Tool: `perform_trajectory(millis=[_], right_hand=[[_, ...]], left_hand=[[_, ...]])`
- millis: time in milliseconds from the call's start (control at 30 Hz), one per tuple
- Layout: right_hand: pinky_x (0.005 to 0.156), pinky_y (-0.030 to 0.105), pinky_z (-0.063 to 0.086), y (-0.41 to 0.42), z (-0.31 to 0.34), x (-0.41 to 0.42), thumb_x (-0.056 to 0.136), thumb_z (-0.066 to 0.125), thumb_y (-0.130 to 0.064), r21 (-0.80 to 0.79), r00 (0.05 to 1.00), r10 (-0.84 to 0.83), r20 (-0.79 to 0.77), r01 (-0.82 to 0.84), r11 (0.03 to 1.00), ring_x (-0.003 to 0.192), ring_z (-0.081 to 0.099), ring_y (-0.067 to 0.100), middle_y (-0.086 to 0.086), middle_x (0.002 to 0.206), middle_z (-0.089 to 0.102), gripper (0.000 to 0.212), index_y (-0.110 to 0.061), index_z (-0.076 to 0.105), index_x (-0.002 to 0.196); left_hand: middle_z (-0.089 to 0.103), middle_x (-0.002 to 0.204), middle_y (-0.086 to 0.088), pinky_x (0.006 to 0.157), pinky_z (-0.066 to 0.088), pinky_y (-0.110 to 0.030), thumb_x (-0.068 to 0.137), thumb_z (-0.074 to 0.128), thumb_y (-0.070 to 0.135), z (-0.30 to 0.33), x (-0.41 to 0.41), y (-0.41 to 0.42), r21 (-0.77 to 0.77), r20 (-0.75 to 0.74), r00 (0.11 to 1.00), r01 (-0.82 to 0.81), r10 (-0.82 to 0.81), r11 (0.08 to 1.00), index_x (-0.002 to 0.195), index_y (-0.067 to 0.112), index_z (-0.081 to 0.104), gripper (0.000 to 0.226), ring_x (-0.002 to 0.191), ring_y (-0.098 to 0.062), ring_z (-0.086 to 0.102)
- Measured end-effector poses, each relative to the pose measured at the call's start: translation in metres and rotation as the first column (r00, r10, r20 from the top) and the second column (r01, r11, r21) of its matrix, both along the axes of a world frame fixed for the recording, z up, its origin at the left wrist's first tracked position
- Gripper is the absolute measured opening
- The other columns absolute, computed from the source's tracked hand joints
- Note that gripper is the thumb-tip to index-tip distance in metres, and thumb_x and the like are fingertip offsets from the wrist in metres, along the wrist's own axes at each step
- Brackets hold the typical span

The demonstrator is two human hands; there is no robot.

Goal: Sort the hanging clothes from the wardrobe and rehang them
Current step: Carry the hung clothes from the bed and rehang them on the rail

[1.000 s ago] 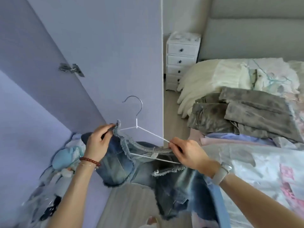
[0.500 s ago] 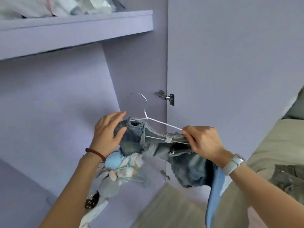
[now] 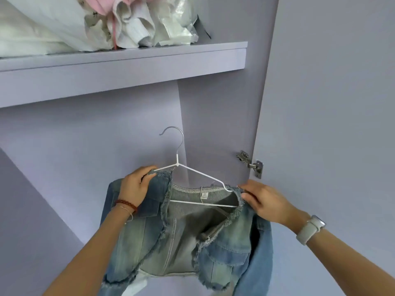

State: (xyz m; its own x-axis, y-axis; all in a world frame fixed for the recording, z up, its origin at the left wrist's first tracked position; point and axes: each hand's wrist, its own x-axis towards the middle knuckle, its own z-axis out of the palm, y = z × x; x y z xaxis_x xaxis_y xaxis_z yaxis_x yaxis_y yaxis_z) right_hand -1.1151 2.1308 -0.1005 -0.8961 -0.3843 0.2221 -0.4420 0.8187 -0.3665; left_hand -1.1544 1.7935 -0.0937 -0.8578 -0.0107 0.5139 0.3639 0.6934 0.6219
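Note:
A short, frayed-edge denim jacket (image 3: 183, 238) hangs open on a white wire hanger (image 3: 197, 174) with a silver hook, held up in front of the lilac wardrobe. My left hand (image 3: 136, 185) grips the jacket's left shoulder together with the hanger's left end. My right hand (image 3: 259, 199) pinches the right shoulder at the hanger's right end. The hook points up and left, free of any rail. No rail is visible.
A lilac shelf (image 3: 128, 69) runs across above, piled with white and pink folded fabrics and plastic bags (image 3: 102, 20). The wardrobe's side panel (image 3: 218, 129) stands behind the hanger. The open door (image 3: 333, 124) with its metal hinge (image 3: 251, 163) is on the right.
The view has swung from the bed up into the wardrobe. Both hands lifted the hanger higher, and the jacket now sits spread over both hanger ends instead of bunched.

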Motion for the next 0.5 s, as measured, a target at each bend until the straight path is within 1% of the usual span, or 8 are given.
perform_trajectory(millis=[67,100,167,233,300,367,433,500], right_hand=[[0.068,0.027,0.034,-0.007,-0.002,-0.015,0.096,0.041,-0.025,0.036,0.998,0.014,-0.069,-0.011,0.999,0.086,0.06,0.028,0.005,0.093,0.063,0.024,-0.01,0.056,0.108],[0.063,0.028,0.035,-0.013,-0.001,-0.02,0.097,0.042,-0.025,0.024,0.991,0.021,-0.133,-0.018,1.0,0.077,0.061,0.03,0.007,0.085,0.065,0.024,-0.008,0.058,0.104],[0.051,0.024,0.039,-0.023,0.002,-0.031,0.098,0.036,-0.027,-0.026,0.947,0.035,-0.321,-0.046,0.999,0.061,0.063,0.026,0.005,0.072,0.065,0.035,-0.006,0.063,0.094],[0.045,0.02,0.042,-0.029,0.008,-0.037,0.098,0.028,-0.035,-0.059,0.896,0.04,-0.443,-0.074,0.996,0.057,0.062,0.018,0.001,0.07,0.064,0.048,-0.008,0.067,0.092],[0.046,0.021,0.045,-0.033,0.009,-0.042,0.094,0.036,-0.035,-0.088,0.896,0.051,-0.442,-0.1,0.991,0.059,0.063,0.014,-0.001,0.072,0.065,0.039,-0.011,0.066,0.098],[0.046,0.019,0.044,-0.038,0.005,-0.044,0.088,0.043,-0.04,-0.072,0.897,0.066,-0.438,-0.107,0.992,0.059,0.063,0.011,-0.005,0.07,0.064,0.034,-0.015,0.063,0.099],[0.044,0.018,0.043,-0.045,-0.004,-0.044,0.081,0.049,-0.051,-0.046,0.902,0.026,-0.431,-0.051,0.998,0.058,0.061,0.011,-0.007,0.067,0.062,0.039,-0.016,0.062,0.092],[0.04,0.021,0.042,-0.054,-0.013,-0.043,0.073,0.066,-0.053,-0.05,0.902,-0.07,-0.426,0.053,0.997,0.057,0.061,0.013,-0.005,0.066,0.061,0.04,-0.015,0.061,0.085]], left_hand=[[0.066,0.1,-0.008,0.082,0.041,-0.027,0.089,0.055,0.0,0.004,-0.008,-0.002,0.012,-0.01,0.999,-0.041,0.042,0.999,0.103,0.003,0.067,0.019,0.088,-0.021,0.057],[0.066,0.1,-0.011,0.083,0.041,-0.027,0.089,0.054,-0.001,0.006,-0.011,-0.004,0.011,-0.018,0.998,-0.063,0.063,0.998,0.103,0.002,0.066,0.019,0.089,-0.022,0.057],[0.066,0.098,-0.016,0.083,0.038,-0.024,0.088,0.054,-0.004,0.009,-0.014,-0.008,-0.014,-0.041,0.994,-0.1,0.1,0.995,0.105,0.0,0.066,0.021,0.091,-0.024,0.055],[0.066,0.094,-0.018,0.078,0.035,-0.017,0.087,0.053,-0.006,0.01,-0.013,-0.015,-0.063,-0.066,0.99,-0.128,0.124,0.99,0.105,-0.001,0.066,0.022,0.089,-0.027,0.054],[0.065,0.088,-0.019,0.073,0.033,-0.014,0.087,0.053,-0.008,0.008,-0.01,-0.021,-0.095,-0.094,0.985,-0.154,0.145,0.984,0.104,-0.002,0.066,0.022,0.086,-0.03,0.055],[0.065,0.087,-0.018,0.074,0.034,-0.016,0.086,0.053,-0.009,0.006,-0.007,-0.024,-0.09,-0.103,0.982,-0.169,0.159,0.982,0.103,-0.002,0.066,0.022,0.085,-0.03,0.055],[0.065,0.087,-0.018,0.077,0.037,-0.021,0.086,0.054,-0.009,0.007,-0.007,-0.026,-0.088,-0.102,0.98,-0.18,0.171,0.98,0.102,-0.001,0.067,0.022,0.084,-0.03,0.056],[0.065,0.087,-0.018,0.078,0.04,-0.026,0.086,0.054,-0.009,0.009,-0.007,-0.029,-0.103,-0.115,0.978,-0.185,0.173,0.977,0.101,0.0,0.068,0.022,0.082,-0.029,0.056]])
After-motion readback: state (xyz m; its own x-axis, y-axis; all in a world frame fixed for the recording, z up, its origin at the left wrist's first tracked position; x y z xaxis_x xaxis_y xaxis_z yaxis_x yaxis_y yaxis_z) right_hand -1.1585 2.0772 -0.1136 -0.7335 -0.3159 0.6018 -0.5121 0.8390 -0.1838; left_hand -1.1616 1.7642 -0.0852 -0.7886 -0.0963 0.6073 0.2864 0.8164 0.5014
